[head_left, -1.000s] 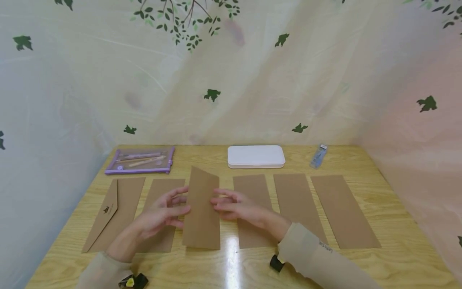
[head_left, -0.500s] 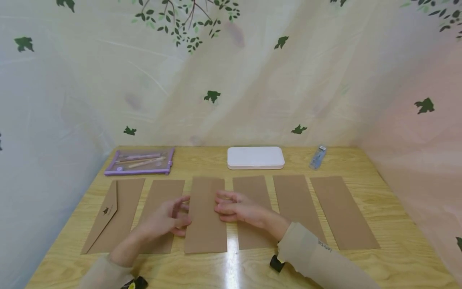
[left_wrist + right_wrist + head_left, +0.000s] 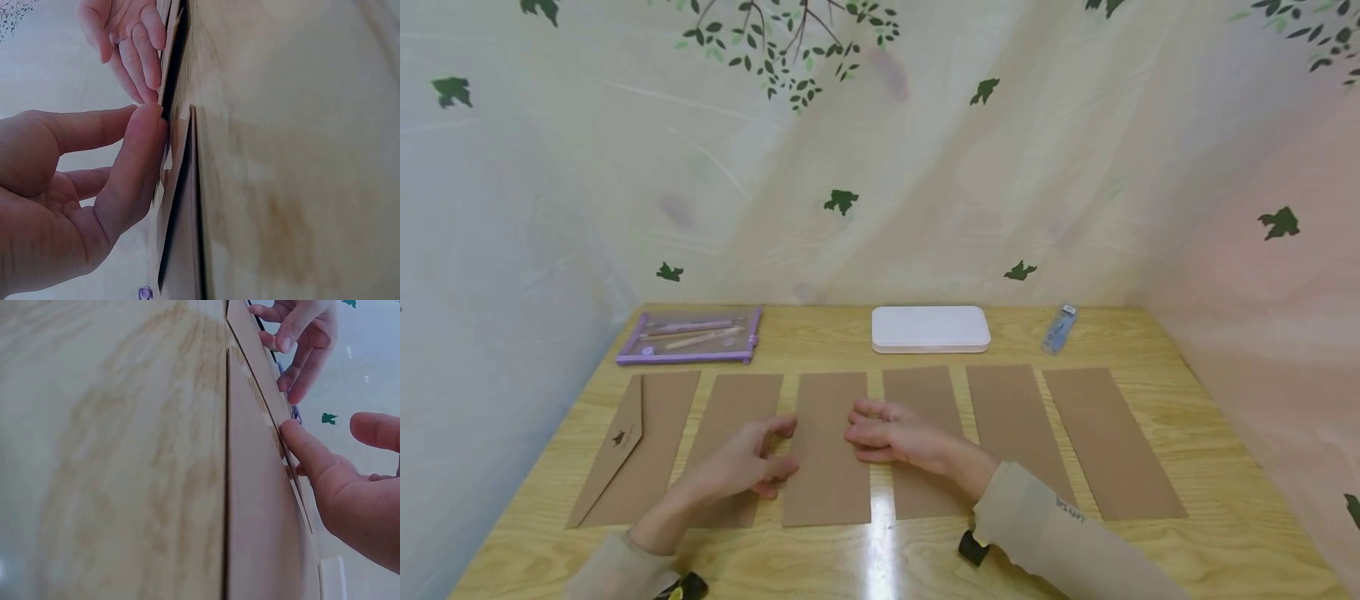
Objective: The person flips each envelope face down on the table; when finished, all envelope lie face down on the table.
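Observation:
A plain brown kraft envelope (image 3: pixel 829 483) lies flat on the wooden table, third from the left in a row of several. At its left edge is my left hand (image 3: pixel 733 462), thumb and fingers apart and loosely bent, fingertips right at the paper. My right hand (image 3: pixel 902 435) rests its nearly straight fingers on the opposite edge, its palm over the neighbouring envelope (image 3: pixel 921 483). In the left wrist view the left thumb and fingers (image 3: pixel 140 134) meet the envelope's edge from the side. The leftmost envelope (image 3: pixel 662 442) shows a pointed flap with a small dark print.
Two more brown envelopes lie to the right, including the rightmost envelope (image 3: pixel 1108 446). Along the back stand a purple-edged clear pencil pouch (image 3: pixel 688 336), a white flat case (image 3: pixel 931 327) and a small blue packet (image 3: pixel 1060 330). A leaf-patterned curtain (image 3: pixel 880 167) closes off the far side.
The third envelope was held upright and slightly turned between both hands; it has come down flat in the row. My left fingers have loosened at its left edge; the right hand stays nearly in place.

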Tool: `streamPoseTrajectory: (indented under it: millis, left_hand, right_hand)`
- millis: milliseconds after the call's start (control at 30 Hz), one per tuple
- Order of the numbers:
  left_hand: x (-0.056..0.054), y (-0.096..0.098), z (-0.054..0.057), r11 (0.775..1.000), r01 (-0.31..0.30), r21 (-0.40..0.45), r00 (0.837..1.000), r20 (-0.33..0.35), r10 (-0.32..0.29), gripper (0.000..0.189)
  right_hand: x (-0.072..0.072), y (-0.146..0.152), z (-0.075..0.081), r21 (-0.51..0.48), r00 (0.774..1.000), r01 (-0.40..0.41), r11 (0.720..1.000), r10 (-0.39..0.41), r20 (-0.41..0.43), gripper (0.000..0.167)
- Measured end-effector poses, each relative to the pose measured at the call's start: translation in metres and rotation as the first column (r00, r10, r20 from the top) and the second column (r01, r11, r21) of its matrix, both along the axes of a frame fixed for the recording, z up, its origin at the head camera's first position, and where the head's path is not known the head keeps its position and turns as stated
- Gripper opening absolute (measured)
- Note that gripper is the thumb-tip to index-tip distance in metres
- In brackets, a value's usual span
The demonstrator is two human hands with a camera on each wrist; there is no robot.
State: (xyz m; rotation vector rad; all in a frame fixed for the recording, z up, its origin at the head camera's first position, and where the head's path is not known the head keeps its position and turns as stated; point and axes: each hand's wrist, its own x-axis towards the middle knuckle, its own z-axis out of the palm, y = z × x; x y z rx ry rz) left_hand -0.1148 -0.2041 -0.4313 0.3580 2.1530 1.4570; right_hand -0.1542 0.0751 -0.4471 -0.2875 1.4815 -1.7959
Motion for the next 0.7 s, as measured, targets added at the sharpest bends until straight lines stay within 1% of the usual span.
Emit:
streamPoseTrajectory:
  millis: [67, 267, 433, 500, 567, 633, 667, 700]
  left_hand:
    - [0.000, 0.000, 0.000, 1.000, 0.000, 0.009, 1.000, 0.009, 0.000, 0.073]
    - [0.001, -0.001, -0.001, 1.000, 0.003, 0.008, 1.000, 0.010, -0.003, 0.073]
    - [0.001, 0.000, 0.001, 1.000, 0.005, -0.020, 1.000, -0.019, -0.005, 0.072]
    - [0.002, 0.000, 0.001, 0.999, 0.001, -0.042, 0.998, -0.058, -0.004, 0.070]
    - [0.002, 0.000, 0.000, 0.998, -0.005, -0.064, 0.994, -0.112, -0.002, 0.068]
    - [0.003, 0.000, 0.001, 0.996, -0.014, -0.088, 0.982, -0.190, -0.003, 0.065]
    - [0.003, -0.001, 0.002, 0.995, -0.022, -0.097, 0.973, -0.233, -0.001, 0.064]
    - [0.004, -0.001, 0.003, 0.994, -0.031, -0.102, 0.962, -0.273, 0.002, 0.062]
  right_hand:
    - [0.000, 0.000, -0.001, 0.000, 1.000, 0.004, 1.000, -0.004, 0.004, 0.079]
    - [0.000, -0.001, -0.002, 0.001, 1.000, 0.006, 1.000, -0.006, 0.010, 0.078]
    - [0.001, -0.001, -0.002, -0.001, 1.000, -0.006, 1.000, 0.006, 0.003, 0.076]
    - [0.002, -0.001, -0.002, 0.001, 1.000, -0.003, 1.000, 0.003, -0.004, 0.075]
    - [0.004, -0.002, 0.001, 0.023, 0.999, 0.008, 1.000, -0.007, -0.041, 0.072]
    - [0.007, -0.004, 0.007, 0.054, 0.993, 0.004, 0.999, 0.003, -0.120, 0.068]
    - [0.009, -0.005, 0.011, 0.069, 0.984, -0.006, 0.998, 0.018, -0.176, 0.066]
    - [0.012, -0.007, 0.016, 0.081, 0.970, -0.017, 0.997, 0.036, -0.238, 0.063]
